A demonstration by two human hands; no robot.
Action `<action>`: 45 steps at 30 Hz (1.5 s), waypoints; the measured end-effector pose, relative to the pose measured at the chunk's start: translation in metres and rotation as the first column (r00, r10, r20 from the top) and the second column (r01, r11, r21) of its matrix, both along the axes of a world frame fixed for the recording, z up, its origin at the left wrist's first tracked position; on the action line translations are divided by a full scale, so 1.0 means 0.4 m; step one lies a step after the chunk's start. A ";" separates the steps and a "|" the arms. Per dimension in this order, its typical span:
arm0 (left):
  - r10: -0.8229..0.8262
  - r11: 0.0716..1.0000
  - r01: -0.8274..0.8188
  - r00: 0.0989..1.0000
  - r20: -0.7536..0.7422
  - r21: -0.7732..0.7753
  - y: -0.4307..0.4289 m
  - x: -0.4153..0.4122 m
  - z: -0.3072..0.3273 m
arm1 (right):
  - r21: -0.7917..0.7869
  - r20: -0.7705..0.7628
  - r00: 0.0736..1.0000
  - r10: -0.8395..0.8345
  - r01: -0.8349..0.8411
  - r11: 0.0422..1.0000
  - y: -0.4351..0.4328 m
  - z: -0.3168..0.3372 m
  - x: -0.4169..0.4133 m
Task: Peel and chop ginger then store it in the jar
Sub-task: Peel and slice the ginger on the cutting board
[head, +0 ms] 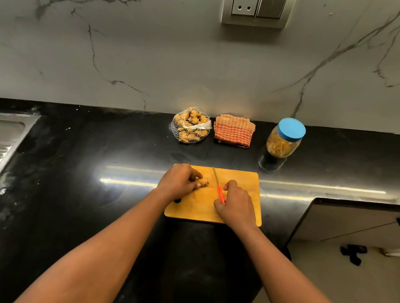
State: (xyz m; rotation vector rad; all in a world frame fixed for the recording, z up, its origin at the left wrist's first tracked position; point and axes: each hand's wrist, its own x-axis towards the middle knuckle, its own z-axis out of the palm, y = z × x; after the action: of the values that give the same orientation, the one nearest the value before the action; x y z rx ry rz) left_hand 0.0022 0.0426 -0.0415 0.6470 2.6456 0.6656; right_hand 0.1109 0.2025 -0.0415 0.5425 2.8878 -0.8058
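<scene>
On the wooden cutting board (238,181) at the counter's (87,159) front edge, the left hand (177,183) pinched the ginger piece (203,183), the right hand (236,205) gripped the red-handled knife (218,187), while the mesh ginger bag (190,125), folded checked cloth (233,130) and blue-lidded jar (285,138) lined the back edge.

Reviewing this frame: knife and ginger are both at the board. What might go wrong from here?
1. The left hand holds a small ginger piece close to the knife gripped by the right hand; a slip could nick the fingers.
2. The jar has its lid on, so storing will probably mean opening it with sticky hands.
</scene>
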 end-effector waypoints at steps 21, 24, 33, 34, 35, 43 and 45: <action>-0.029 1.000 0.029 0.999 0.024 -0.001 0.018 0.006 0.015 | 0.138 -0.076 0.993 -0.085 0.095 0.986 0.008 -0.011 0.056; -0.027 1.000 0.027 0.999 0.025 0.003 0.017 0.006 0.013 | 0.122 -0.062 0.994 -0.088 0.095 0.988 0.002 -0.008 0.063; -0.028 0.999 0.028 1.000 0.001 0.031 0.024 0.008 0.011 | 0.055 -0.076 0.997 0.000 0.005 0.998 -0.005 -0.017 0.064; -0.029 0.999 0.029 1.000 -0.002 0.033 0.025 0.009 0.010 | 0.039 -0.081 0.997 0.004 -0.001 0.999 -0.006 -0.018 0.062; -0.027 0.999 0.027 1.000 -0.004 0.037 0.025 0.011 0.010 | 0.025 -0.084 0.996 0.006 -0.004 1.000 -0.007 -0.019 0.061; 0.055 0.991 -0.055 0.998 0.010 0.121 0.022 0.026 -0.008 | -0.020 -0.055 0.998 0.002 -0.003 1.000 -0.022 -0.037 0.070; 0.072 0.987 -0.073 0.997 0.012 0.145 0.023 0.025 -0.015 | -0.022 -0.055 0.998 0.007 -0.008 1.000 -0.023 -0.040 0.071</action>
State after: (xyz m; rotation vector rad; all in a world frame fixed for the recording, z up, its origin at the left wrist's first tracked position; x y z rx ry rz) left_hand 0.0121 0.0520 -0.0475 0.5880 2.6431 0.8871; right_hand 0.1393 0.1933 -0.0574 0.5147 2.9248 -0.8645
